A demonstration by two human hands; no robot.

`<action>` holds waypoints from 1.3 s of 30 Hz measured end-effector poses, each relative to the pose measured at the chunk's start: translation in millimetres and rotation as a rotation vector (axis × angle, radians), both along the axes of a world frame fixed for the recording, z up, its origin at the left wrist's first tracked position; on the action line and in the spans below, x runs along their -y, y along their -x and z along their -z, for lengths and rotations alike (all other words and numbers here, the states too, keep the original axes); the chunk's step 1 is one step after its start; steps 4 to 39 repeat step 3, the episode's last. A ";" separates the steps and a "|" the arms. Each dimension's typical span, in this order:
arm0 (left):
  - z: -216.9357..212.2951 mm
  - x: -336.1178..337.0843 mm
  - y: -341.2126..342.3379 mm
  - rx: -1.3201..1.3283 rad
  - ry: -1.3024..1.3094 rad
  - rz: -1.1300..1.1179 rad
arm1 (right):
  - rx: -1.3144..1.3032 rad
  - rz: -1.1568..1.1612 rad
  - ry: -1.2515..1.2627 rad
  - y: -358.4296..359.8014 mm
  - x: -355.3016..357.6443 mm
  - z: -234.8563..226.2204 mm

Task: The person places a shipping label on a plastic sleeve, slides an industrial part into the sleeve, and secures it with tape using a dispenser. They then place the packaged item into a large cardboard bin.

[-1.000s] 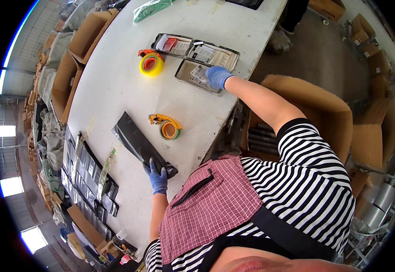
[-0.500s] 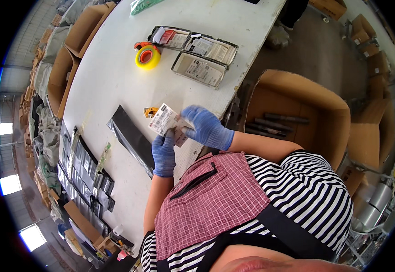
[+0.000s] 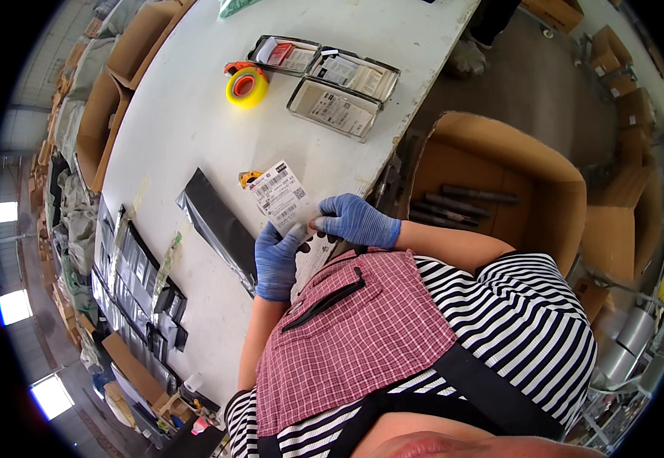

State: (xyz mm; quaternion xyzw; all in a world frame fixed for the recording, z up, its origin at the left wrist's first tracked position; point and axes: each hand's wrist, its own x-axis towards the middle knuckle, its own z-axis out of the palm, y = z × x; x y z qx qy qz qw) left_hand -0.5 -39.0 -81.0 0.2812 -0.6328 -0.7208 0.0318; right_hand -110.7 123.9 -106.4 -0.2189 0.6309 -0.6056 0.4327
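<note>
A white printed label [image 3: 281, 195] stands tilted over the table's near edge, its printed face showing. My blue-gloved left hand [image 3: 275, 259] pinches its lower edge between thumb and fingers. My right hand [image 3: 356, 220], in a matching glove, has its fingertips closed at the label's lower right corner, close to the left thumb. Bare fingertips show from the glove. Behind the label lies a yellow-orange tool [image 3: 249, 179], partly covered. Left of my hands, a long flat black plastic packet [image 3: 216, 227] rests on the table.
Three small trays hold labels and papers, the nearest one [image 3: 335, 112] in front. Beside them sits a yellow tape roll [image 3: 246, 88]. Several black packets [image 3: 139, 278] lie at the left. A cardboard box [image 3: 502, 145] with dark long pieces stands at the right.
My right hand has moved down and slightly right, from the label's side to its lower corner. The label now faces me more fully, and its lower part is no longer hidden by the hand.
</note>
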 end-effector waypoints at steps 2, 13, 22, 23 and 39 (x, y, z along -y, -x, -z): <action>-6.8 1.0 -5.9 0.024 -0.041 -0.011 | -0.042 -0.070 -0.033 -1.5 1.5 -5.8; -6.7 2.1 -10.6 0.023 -0.042 -0.025 | 0.028 -0.031 0.001 -2.0 1.0 -6.4; -6.7 2.1 -10.6 0.023 -0.042 -0.025 | 0.028 -0.031 0.001 -2.0 1.0 -6.4; -6.7 2.1 -10.6 0.023 -0.042 -0.025 | 0.028 -0.031 0.001 -2.0 1.0 -6.4; -6.7 2.1 -10.6 0.023 -0.042 -0.025 | 0.028 -0.031 0.001 -2.0 1.0 -6.4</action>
